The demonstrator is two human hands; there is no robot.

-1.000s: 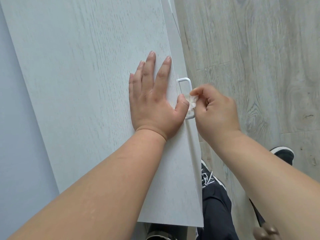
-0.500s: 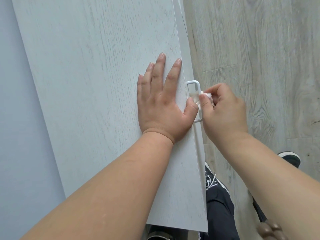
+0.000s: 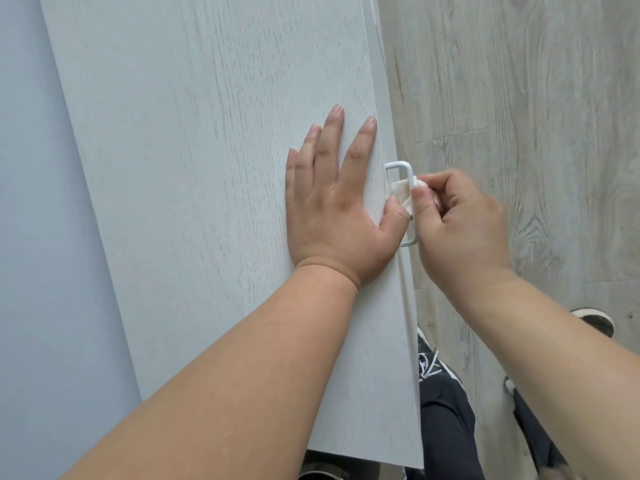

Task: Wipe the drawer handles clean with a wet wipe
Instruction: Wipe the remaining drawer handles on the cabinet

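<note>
Wet wipe (image 3: 403,194) now higher on the white drawer handle (image 3: 405,168), toward its far bend. Right hand (image 3: 460,223) pinching it; left hand (image 3: 332,202) flat on the bench (image 3: 207,133) top. Near stretch probably done.

I look down on the flat top of a pale grey cabinet (image 3: 207,168) with a fine wood grain. My left hand (image 3: 332,202) lies flat on this top, near its right edge, with the fingers straight and spread; the thumb reaches over that edge. Beyond the right edge is a grey wooden floor (image 3: 519,98), where two dark shoes (image 3: 595,320) stand near the cabinet's front.
</note>
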